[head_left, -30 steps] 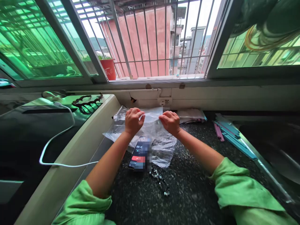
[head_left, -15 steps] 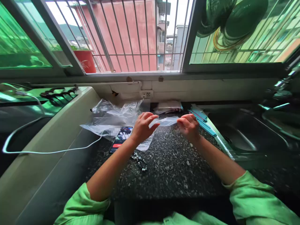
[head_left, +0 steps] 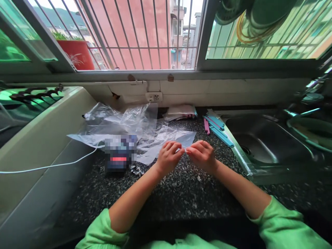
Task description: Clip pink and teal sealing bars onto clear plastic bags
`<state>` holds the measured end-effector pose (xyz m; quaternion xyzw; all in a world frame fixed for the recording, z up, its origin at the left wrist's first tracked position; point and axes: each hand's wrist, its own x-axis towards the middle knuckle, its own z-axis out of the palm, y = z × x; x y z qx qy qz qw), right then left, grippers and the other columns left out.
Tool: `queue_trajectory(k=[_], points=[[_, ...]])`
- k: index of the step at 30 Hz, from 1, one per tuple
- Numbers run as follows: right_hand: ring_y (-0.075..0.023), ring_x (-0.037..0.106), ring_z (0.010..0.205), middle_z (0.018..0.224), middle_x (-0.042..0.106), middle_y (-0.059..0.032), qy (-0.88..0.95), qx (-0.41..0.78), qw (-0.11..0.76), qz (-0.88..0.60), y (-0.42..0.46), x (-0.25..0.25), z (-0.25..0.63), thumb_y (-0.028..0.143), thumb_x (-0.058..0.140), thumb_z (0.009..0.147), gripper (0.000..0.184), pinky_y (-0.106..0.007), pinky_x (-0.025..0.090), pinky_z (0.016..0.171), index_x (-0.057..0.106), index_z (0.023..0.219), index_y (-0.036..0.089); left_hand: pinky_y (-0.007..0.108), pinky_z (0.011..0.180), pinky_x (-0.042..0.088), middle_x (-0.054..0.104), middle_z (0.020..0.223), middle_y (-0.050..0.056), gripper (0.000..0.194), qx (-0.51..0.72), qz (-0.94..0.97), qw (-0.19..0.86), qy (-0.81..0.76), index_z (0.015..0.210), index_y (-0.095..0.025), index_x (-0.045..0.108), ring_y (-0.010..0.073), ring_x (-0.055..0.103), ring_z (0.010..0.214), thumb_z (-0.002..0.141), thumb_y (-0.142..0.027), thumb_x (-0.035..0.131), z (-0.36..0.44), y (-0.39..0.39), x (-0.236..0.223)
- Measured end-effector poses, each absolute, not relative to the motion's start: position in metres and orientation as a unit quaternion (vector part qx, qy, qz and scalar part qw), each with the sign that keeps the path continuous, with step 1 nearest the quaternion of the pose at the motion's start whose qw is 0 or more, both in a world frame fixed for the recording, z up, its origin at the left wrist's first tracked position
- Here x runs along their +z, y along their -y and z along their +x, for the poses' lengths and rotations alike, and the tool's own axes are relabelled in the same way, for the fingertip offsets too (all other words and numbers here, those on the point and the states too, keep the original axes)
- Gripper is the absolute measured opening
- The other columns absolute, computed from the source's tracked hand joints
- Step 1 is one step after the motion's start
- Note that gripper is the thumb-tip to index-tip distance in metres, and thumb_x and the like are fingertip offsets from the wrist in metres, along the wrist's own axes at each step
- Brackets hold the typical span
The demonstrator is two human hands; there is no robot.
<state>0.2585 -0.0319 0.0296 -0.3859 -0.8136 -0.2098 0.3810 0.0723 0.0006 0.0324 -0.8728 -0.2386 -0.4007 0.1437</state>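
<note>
My left hand (head_left: 169, 156) and my right hand (head_left: 201, 154) meet over the dark speckled counter, fingertips almost touching. Both are closed in a pinch at the front edge of a clear plastic bag (head_left: 172, 135), which spreads out flat behind them. The fingers hide part of that edge. Left of it lies more crumpled clear plastic (head_left: 124, 119). A blurred-out phone (head_left: 120, 154) and a small shiny beaded chain (head_left: 136, 170) lie to the left of my left hand.
Light-blue strips (head_left: 220, 132) and pink strips (head_left: 206, 125) lie beside the metal sink (head_left: 259, 138) at right. A clear packet (head_left: 180, 112) sits at the back wall. A white cable (head_left: 52, 170) runs left over a pale raised ledge (head_left: 59, 128).
My hands have come closer together and nearer to me, drawing the plastic's edge along. The left hand's fingers have closed more. The view has tilted down and shifted right.
</note>
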Motion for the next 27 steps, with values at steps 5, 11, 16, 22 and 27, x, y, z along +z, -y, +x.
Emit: queue_trajectory(k=[5, 11, 16, 22, 27], points=[[-0.0165, 0.053, 0.077, 0.081, 0.061, -0.0051, 0.824, -0.171, 0.332, -0.427, 0.023, 0.024, 0.301, 0.027, 0.056, 0.082, 0.019, -0.028, 0.046, 0.07, 0.063, 0.098, 0.021, 0.029, 0.073, 0.044, 0.06, 0.079, 0.003, 0.016, -0.439, -0.867, 0.093, 0.219, 0.087, -0.022, 0.06, 0.0155, 0.052, 0.081, 0.08, -0.012, 0.05, 0.043, 0.018, 0.035], [-0.0161, 0.049, 0.074, 0.076, 0.06, -0.0047, 0.855, -0.166, 0.247, -0.424, 0.016, 0.015, 0.313, 0.023, 0.052, 0.083, 0.015, -0.027, 0.042, 0.068, 0.066, 0.088, 0.018, 0.03, 0.072, 0.047, 0.057, 0.077, 0.003, 0.02, -0.476, -0.852, 0.059, 0.208, 0.091, -0.021, 0.058, 0.0155, 0.052, 0.078, 0.076, -0.008, 0.054, 0.03, 0.036, 0.029], [-0.0156, 0.045, 0.069, 0.069, 0.059, -0.0038, 0.853, -0.212, 0.209, -0.428, 0.013, 0.014, 0.311, 0.019, 0.048, 0.085, 0.021, -0.027, 0.036, 0.065, 0.066, 0.075, 0.019, 0.029, 0.074, 0.047, 0.06, 0.073, 0.002, 0.017, -0.459, -0.865, 0.07, 0.191, 0.089, -0.02, 0.059, 0.0141, 0.052, 0.077, 0.077, -0.01, 0.054, 0.032, 0.038, 0.025], [-0.0164, 0.042, 0.069, 0.065, 0.059, -0.0035, 0.829, -0.249, 0.171, -0.47, 0.012, 0.012, 0.315, 0.023, 0.05, 0.084, 0.023, -0.03, 0.027, 0.063, 0.064, 0.067, 0.019, 0.028, 0.076, 0.044, 0.063, 0.072, 0.001, 0.017, -0.441, -0.874, 0.09, 0.186, 0.087, -0.019, 0.061, 0.0128, 0.055, 0.075, 0.073, -0.009, 0.061, 0.032, 0.038, 0.02], [-0.0163, 0.041, 0.069, 0.065, 0.059, -0.004, 0.822, -0.252, 0.156, -0.486, 0.011, 0.012, 0.315, 0.021, 0.051, 0.084, 0.022, -0.03, 0.023, 0.063, 0.064, 0.067, 0.018, 0.027, 0.073, 0.045, 0.064, 0.068, -0.002, 0.014, -0.461, -0.865, 0.093, 0.177, 0.083, -0.019, 0.061, 0.0114, 0.055, 0.071, 0.073, -0.009, 0.062, 0.034, 0.041, 0.022]])
